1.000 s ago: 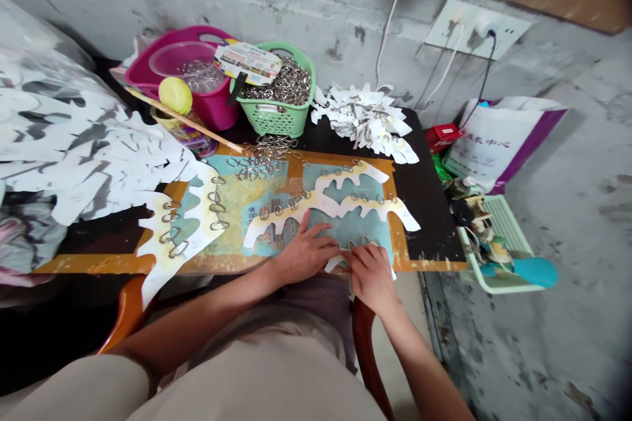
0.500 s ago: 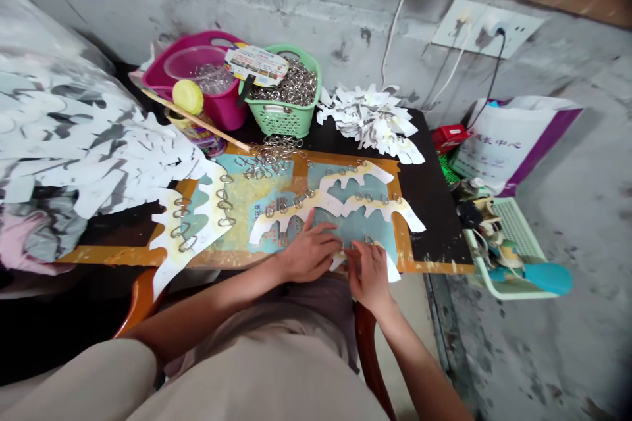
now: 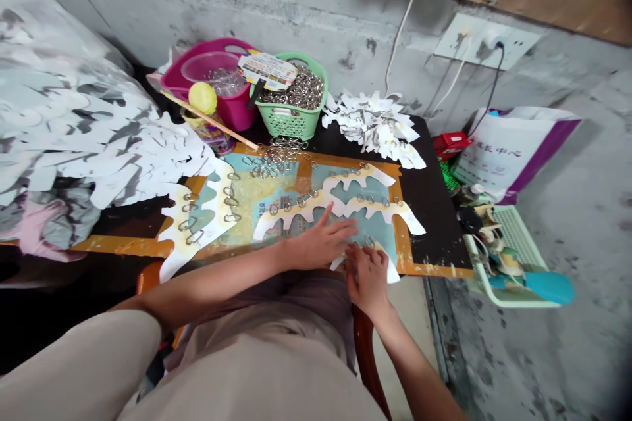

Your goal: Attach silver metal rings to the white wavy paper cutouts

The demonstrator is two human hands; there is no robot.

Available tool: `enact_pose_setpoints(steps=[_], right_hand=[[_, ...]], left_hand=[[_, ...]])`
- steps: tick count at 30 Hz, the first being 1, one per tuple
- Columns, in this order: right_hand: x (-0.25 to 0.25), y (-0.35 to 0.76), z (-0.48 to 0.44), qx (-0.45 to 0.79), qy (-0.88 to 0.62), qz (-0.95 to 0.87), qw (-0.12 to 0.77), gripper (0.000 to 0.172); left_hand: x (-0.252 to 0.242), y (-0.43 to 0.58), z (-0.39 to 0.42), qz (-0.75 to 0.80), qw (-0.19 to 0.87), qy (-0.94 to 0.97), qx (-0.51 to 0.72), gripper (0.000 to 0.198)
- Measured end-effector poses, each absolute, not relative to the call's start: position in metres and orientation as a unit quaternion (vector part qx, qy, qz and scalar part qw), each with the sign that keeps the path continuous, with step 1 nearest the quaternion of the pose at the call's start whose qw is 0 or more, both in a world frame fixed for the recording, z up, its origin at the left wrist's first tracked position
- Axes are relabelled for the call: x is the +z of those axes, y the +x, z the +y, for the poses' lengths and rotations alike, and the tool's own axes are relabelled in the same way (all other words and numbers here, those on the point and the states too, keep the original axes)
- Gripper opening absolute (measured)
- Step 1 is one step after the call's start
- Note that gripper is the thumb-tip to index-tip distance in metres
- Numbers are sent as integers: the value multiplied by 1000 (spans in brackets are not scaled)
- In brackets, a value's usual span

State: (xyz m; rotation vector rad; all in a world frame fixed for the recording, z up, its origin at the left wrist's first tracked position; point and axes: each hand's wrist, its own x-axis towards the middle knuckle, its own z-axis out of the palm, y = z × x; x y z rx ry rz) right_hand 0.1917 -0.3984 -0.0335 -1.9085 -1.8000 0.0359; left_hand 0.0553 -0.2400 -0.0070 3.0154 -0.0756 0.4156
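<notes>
My left hand (image 3: 320, 242) is over the front of the table, fingers spread, with nothing visible in it. Beside it, my right hand (image 3: 370, 277) is bent over a white jagged cut-out (image 3: 392, 272) at the table's front edge. Its fingertips are drawn together; whatever they pinch is hidden. A small oval metal clip (image 3: 368, 241) shows just beyond these fingers. Behind the hands lie more white cut-outs (image 3: 405, 213) with yellowish smears and metal clips along one edge. Two similar cut-outs (image 3: 178, 247) lie at left, one overhanging the front edge.
Loose metal clips (image 3: 276, 156) lie before a green basket (image 3: 291, 123) full of them. A magenta basket (image 3: 241, 112), a yellow-lidded jar (image 3: 202, 99) and a stick (image 3: 222, 126) stand left. White cut-outs are heaped left (image 3: 123, 151) and back right (image 3: 372, 125). A pale green basket (image 3: 530, 230) is at right.
My left hand has shifted slightly right, toward my right hand, and its fingers have stretched out. My right hand stays at the same cut-out. The camera view has shifted a little.
</notes>
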Motion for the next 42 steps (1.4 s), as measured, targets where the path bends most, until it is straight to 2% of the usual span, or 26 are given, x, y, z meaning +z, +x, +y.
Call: enact_pose_setpoints(steps=[3, 6, 10, 14, 21, 28, 32, 37, 42], right_hand=[[-33, 190, -403, 24, -697, -681, 223, 38], [-34, 189, -406, 26, -692, -689, 213, 41], [-36, 189, -407, 20, -690, -688, 223, 41], [-36, 188, -407, 17, -693, -686, 221, 41], [-36, 184, -406, 11, -712, -666, 220, 42], [-34, 182, -402, 38, -717, -657, 229, 43], [-33, 183, -402, 41, -705, -669, 231, 44], [-36, 184, -403, 27, -706, -670, 230, 43], [-39, 185, -402, 36, -702, -664, 255, 41]], left_hand=[[-13, 39, -251, 3, 28, 982, 187, 18], [-9, 31, -252, 70, 104, 976, 176, 16], [-1, 39, -239, 38, 163, 974, 153, 40], [-4, 51, -228, -41, 167, 976, 134, 32], [-8, 44, -231, -39, 142, 982, 122, 19], [-14, 36, -237, -21, 128, 985, 113, 23], [-13, 34, -237, 1, 179, 973, 149, 22], [-11, 31, -233, 41, 240, 953, 179, 43], [-10, 43, -230, -6, 215, 966, 141, 30]])
